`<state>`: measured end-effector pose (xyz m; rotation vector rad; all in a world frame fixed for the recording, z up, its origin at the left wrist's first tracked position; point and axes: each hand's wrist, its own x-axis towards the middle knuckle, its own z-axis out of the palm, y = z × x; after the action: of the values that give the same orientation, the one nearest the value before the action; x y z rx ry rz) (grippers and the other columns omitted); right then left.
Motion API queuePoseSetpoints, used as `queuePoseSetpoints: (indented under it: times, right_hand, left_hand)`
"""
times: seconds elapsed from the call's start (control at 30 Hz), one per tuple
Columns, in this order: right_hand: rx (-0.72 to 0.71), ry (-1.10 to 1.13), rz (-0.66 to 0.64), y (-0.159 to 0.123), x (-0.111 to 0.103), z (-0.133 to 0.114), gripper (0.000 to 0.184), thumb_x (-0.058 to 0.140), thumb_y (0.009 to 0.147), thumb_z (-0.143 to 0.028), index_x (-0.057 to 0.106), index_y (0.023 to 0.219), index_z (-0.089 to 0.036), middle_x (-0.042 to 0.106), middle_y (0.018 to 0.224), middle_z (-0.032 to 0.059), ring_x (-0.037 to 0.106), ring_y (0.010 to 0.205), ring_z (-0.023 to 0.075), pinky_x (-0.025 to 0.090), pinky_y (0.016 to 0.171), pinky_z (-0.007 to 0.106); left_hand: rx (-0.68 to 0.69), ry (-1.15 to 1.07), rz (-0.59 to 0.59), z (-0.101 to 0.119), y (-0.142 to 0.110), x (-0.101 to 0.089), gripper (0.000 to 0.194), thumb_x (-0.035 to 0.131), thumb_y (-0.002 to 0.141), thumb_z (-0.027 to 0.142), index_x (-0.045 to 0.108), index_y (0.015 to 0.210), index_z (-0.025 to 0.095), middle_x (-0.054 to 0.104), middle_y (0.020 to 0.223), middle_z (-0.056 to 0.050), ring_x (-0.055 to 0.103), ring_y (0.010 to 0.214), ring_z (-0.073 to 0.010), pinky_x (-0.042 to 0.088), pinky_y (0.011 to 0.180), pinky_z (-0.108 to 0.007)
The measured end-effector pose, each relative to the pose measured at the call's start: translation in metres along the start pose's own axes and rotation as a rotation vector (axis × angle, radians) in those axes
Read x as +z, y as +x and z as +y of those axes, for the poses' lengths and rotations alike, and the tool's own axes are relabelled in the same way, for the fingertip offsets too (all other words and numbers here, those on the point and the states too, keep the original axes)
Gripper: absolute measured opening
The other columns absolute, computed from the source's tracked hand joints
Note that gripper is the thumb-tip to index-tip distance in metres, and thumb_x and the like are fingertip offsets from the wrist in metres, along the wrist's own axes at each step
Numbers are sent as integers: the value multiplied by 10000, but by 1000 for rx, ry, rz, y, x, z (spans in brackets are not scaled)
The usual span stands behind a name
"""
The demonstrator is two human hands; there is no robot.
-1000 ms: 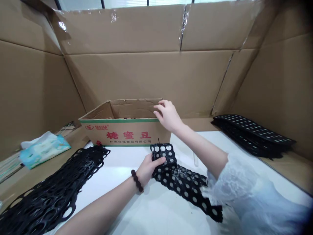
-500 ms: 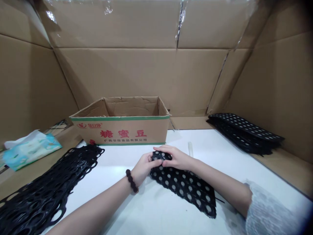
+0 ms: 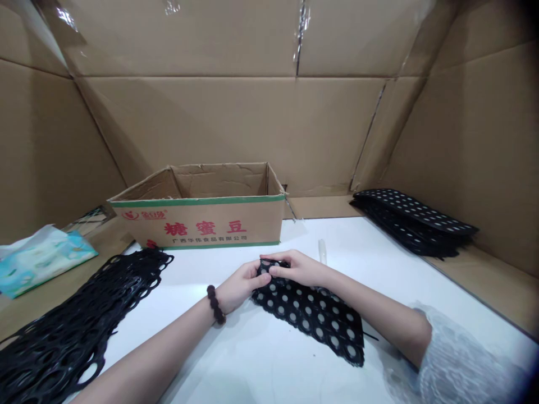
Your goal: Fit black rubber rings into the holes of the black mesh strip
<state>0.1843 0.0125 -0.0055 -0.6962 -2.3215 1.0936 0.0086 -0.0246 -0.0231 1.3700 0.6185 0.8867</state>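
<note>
A black perforated sheet (image 3: 311, 317) with rows of pale round spots lies slantwise on the white table, its far left end between my hands. My left hand (image 3: 241, 285) pinches that end with the thumb on top. From the other side my right hand (image 3: 301, 268) grips the same end, thumb near the left thumb and fingers over the far edge. The held end looks slightly raised or folded; the fingers hide part of it. A thin black strand (image 3: 370, 335) sticks out near the sheet's lower right end.
A cardboard box (image 3: 202, 221) with red lettering stands behind my hands. Black ring-patterned netting (image 3: 84, 320) lies at left, beside a tissue pack (image 3: 46, 259). Similar dotted black sheets (image 3: 415, 219) are stacked at right. A pale translucent strip (image 3: 322, 251) lies behind my right hand. Cardboard walls surround the table.
The whole view has shifted slightly, so everything appears a little further left. Both hands keep hold of the sheet's end, with the thumbs slightly repositioned on it.
</note>
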Motion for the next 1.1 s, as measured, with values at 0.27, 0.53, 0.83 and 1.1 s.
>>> queuePoseSetpoints:
  times: [0.27, 0.53, 0.83, 1.1]
  right_hand:
    - [-10, -78, 52, -2, 3, -6, 374, 333, 863, -377, 567, 1086, -190, 581, 1102, 28, 529, 1009, 189, 382, 894, 312]
    - [-72, -253, 91, -1, 12, -3, 370, 489, 787, -404, 561, 1057, -162, 604, 982, 68, 553, 884, 195, 416, 804, 300]
    - [-19, -344, 124, -4, 19, 1, 396, 331, 869, -308, 380, 1239, -176, 524, 1149, 97, 495, 1047, 209, 395, 869, 348]
    - [31, -667, 169, -7, 23, 2, 249, 371, 844, -383, 446, 906, -154, 571, 787, 71, 546, 700, 181, 421, 599, 287]
  left_hand:
    - [30, 50, 65, 1, -1, 0, 341, 587, 712, 252, 583, 1037, 150, 602, 1042, -85, 525, 948, -220, 324, 891, -350]
    - [29, 139, 60, -4, -1, 0, 285, 555, 742, 238, 591, 1012, 155, 621, 970, -67, 527, 906, -212, 336, 861, -339]
    - [31, 168, 74, -7, 1, -2, 264, 549, 746, 231, 585, 996, 155, 622, 932, -58, 517, 888, -195, 332, 850, -321]
    - [-8, 109, 77, -6, -1, 0, 237, 562, 740, 287, 606, 918, 136, 628, 836, -48, 520, 785, -177, 361, 728, -277]
